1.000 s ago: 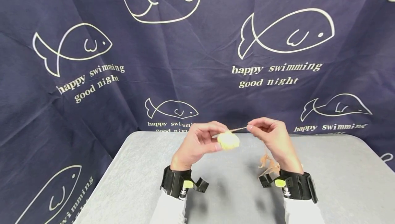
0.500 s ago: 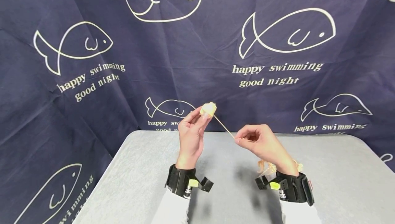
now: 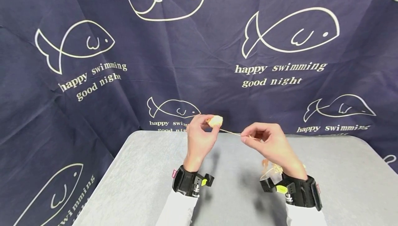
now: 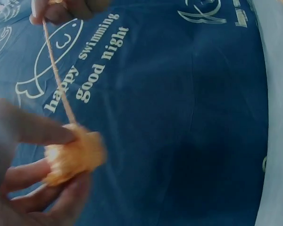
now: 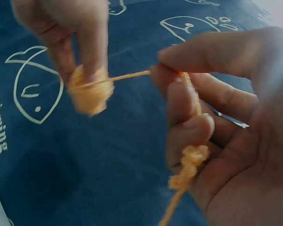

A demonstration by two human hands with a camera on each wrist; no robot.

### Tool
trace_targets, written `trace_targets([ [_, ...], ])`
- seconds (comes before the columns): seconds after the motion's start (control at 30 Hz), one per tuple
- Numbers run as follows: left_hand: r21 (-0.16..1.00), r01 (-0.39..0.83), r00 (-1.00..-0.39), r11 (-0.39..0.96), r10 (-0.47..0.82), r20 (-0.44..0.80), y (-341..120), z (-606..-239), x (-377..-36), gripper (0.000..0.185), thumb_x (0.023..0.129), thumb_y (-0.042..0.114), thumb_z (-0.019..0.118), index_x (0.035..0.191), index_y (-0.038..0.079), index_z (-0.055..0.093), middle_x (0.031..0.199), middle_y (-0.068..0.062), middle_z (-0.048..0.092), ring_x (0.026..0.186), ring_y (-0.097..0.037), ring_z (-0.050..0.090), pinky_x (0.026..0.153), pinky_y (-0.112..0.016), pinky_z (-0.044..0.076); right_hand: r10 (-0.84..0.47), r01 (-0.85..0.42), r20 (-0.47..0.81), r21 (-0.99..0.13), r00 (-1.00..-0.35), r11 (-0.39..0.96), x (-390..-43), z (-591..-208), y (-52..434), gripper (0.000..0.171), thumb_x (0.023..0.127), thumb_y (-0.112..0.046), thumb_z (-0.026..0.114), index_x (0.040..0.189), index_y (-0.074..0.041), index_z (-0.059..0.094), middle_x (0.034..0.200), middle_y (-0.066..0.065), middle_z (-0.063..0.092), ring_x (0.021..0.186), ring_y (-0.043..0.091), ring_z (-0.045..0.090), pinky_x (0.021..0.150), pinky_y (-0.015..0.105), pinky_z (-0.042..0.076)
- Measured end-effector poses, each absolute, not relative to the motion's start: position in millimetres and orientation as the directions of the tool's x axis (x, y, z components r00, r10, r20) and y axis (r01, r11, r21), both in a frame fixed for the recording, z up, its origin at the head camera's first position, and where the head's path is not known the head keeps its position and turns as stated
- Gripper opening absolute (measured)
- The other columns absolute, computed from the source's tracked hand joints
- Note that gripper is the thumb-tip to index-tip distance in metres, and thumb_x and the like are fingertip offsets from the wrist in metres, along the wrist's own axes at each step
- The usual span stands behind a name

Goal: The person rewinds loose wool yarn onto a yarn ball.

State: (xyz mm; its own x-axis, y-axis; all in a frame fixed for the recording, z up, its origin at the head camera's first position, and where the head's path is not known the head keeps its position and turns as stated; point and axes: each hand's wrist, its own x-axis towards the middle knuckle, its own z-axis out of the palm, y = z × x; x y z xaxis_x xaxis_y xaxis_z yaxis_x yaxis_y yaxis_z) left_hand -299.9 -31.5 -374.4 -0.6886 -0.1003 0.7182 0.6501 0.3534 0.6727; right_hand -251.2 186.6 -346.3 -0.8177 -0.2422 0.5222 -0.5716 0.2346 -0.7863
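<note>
My left hand [image 3: 199, 139] grips a small pale yellow ball of yarn [image 3: 216, 121] between thumb and fingers, raised over the far edge of the table. From the ball a taut yarn strand [image 3: 230, 132] runs across to my right hand [image 3: 269, 142], which pinches it between thumb and index finger. In the right wrist view the strand passes through the curled fingers, and a knotted clump of yarn [image 5: 191, 162] hangs below them. The left wrist view shows fingertips [image 4: 52, 132] pressed on the wound ball.
On the grey table [image 3: 149, 170], a loose tangle of yarn [image 3: 276, 168] lies under my right wrist, partly hidden by the wrist strap. A dark blue curtain [image 3: 199, 60] with white fish drawings hangs behind the table's far edge.
My left hand has lifted the yarn ball up and left, then lowered it slightly while turning it. My right hand has shifted a little left, still pinching the strand.
</note>
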Motion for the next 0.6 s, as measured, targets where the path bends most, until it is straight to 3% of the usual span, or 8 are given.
trace_targets([
  [0.2, 0.700, 0.572, -0.812, 0.427, 0.170, 0.559, -42, -371, -296, 0.023, 0.072, -0.001, 0.081, 0.095, 0.001, 0.076, 0.091, -0.006, 0.068, 0.074, -0.016, 0.071, 0.072, -0.026, 0.061, -0.069, -0.549, 0.557, -0.829, -0.828, -0.106, -254, -344, 194, 0.008, 0.086, 0.011, 0.072, 0.093, 0.008, 0.071, 0.080, 0.006, 0.071, 0.064, 0.010, 0.060, 0.057, 0.018, 0.049],
  [0.3, 0.714, 0.570, -0.820, 0.406, 0.328, 0.468, -47, -369, -294, 0.022, 0.074, -0.001, 0.081, 0.096, 0.002, 0.076, 0.091, -0.004, 0.069, 0.076, -0.013, 0.070, 0.074, -0.025, 0.060, -0.002, -0.509, 0.537, -0.802, -0.844, -0.314, -258, -345, 195, 0.009, 0.087, 0.018, 0.065, 0.092, 0.011, 0.070, 0.079, 0.007, 0.071, 0.063, 0.012, 0.059, 0.055, 0.018, 0.047],
  [0.47, 0.722, 0.614, -0.720, 0.319, 0.602, 0.346, -51, -366, -292, 0.023, 0.076, -0.004, 0.081, 0.097, 0.003, 0.076, 0.093, -0.001, 0.070, 0.081, -0.009, 0.065, 0.078, -0.025, 0.060, 0.058, -0.419, 0.463, -0.732, -0.884, -0.538, -262, -348, 199, 0.022, 0.091, 0.021, 0.055, 0.091, 0.006, 0.072, 0.081, 0.010, 0.073, 0.067, 0.015, 0.063, 0.060, 0.019, 0.050],
  [0.6, 0.781, 0.605, -0.598, 0.156, 0.736, 0.316, -51, -365, -291, 0.027, 0.077, -0.008, 0.080, 0.102, 0.000, 0.076, 0.098, -0.005, 0.071, 0.087, -0.008, 0.066, 0.083, -0.029, 0.060, 0.094, -0.392, 0.418, -0.718, -0.903, -0.575, -265, -351, 201, 0.022, 0.092, 0.018, 0.057, 0.090, 0.003, 0.074, 0.082, 0.010, 0.073, 0.069, 0.014, 0.064, 0.062, 0.019, 0.052],
])
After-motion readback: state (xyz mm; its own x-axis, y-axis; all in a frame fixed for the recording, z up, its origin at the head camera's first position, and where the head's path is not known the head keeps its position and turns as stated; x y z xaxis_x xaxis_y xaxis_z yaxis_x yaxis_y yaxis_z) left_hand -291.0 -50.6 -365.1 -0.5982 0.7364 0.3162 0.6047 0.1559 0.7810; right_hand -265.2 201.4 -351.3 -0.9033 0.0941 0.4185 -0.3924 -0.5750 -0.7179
